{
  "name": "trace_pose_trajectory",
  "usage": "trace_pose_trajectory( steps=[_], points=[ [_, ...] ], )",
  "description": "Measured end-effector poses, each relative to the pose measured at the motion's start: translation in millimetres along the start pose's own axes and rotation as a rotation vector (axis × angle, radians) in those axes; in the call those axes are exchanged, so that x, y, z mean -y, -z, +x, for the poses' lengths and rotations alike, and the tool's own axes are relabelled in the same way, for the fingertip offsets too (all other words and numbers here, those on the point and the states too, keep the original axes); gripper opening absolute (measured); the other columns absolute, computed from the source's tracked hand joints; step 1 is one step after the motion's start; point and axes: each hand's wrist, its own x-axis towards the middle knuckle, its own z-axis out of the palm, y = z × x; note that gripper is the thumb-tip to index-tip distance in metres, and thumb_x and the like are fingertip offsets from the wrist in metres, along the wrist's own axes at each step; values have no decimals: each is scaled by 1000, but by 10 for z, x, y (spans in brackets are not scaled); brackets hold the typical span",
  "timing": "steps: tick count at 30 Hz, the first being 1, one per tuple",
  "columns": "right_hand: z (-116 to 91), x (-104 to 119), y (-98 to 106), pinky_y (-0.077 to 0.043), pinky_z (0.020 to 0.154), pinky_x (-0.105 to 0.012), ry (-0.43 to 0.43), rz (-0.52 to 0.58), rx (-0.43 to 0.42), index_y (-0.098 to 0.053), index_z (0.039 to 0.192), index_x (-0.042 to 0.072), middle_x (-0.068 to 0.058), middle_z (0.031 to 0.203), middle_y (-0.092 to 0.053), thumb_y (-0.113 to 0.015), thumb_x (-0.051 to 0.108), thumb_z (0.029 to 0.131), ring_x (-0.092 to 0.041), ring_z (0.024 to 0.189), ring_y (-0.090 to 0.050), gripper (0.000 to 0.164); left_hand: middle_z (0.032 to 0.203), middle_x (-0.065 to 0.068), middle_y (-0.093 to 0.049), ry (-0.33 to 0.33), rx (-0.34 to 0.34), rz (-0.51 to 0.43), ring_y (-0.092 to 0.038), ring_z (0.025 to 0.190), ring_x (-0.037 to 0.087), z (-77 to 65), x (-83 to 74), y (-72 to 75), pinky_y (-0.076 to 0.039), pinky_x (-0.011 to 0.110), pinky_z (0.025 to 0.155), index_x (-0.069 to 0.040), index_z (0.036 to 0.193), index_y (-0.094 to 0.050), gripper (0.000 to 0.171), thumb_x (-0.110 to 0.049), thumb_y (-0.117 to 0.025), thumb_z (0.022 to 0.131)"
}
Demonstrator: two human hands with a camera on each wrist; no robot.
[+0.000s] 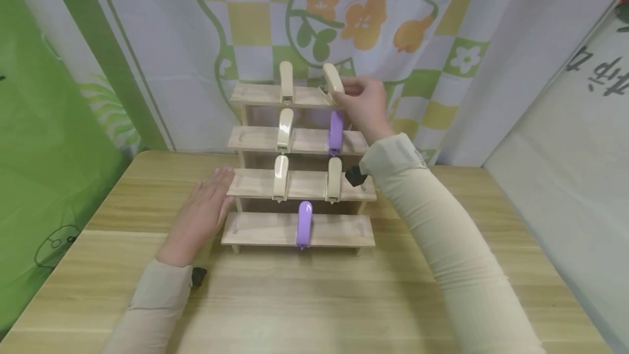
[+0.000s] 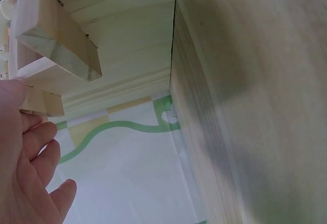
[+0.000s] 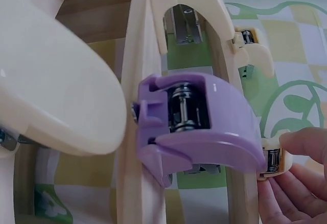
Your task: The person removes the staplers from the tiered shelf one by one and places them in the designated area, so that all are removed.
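My right hand (image 1: 366, 104) pinches a cream stapler (image 1: 333, 78) at the right end of the top step of a tiered wooden rack (image 1: 260, 228). In the right wrist view the thumb and fingers (image 3: 306, 144) hold that stapler by its side. Another cream stapler (image 1: 286, 81) stands to its left on the same step. Just below my right hand is a purple stapler (image 1: 336, 133), with a cream one (image 1: 284, 130) beside it. At the rack's left end my left hand (image 1: 201, 212) lies with its fingers extended, fingertips right at the step's edge (image 2: 46, 101).
Two cream staplers, left (image 1: 280, 177) and right (image 1: 333, 179), stand one step lower. A purple stapler (image 1: 304, 224) is on the bottom step. The rack stands on a wooden table (image 1: 275, 305) against a patterned curtain (image 1: 245, 21). A thin dark cable (image 1: 54, 242) lies at the left edge.
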Motion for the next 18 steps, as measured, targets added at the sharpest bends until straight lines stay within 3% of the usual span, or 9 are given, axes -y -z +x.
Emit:
trace_pose_trajectory(
  steps=[11,18],
  points=[
    [-87,-102,60,-60,86,-26,16,67,-45,-71,123,7,-12,116,-73,-78,7,88,-19,103,-70,35,166,17,-24,-4,-2,0,-22,153,35,-3,-14,-7,-19,62,122,-3,161,-23,58,-30,-40,111],
    [-159,-171,108,-60,85,-26,70,113,-62,-72,121,3,-14,112,-74,-76,6,88,-20,100,-71,33,166,17,-23,0,-7,-13,-21,153,36,-12,-1,-9,-15,59,124,-4,161,-22,59,-31,-39,111]
  ],
)
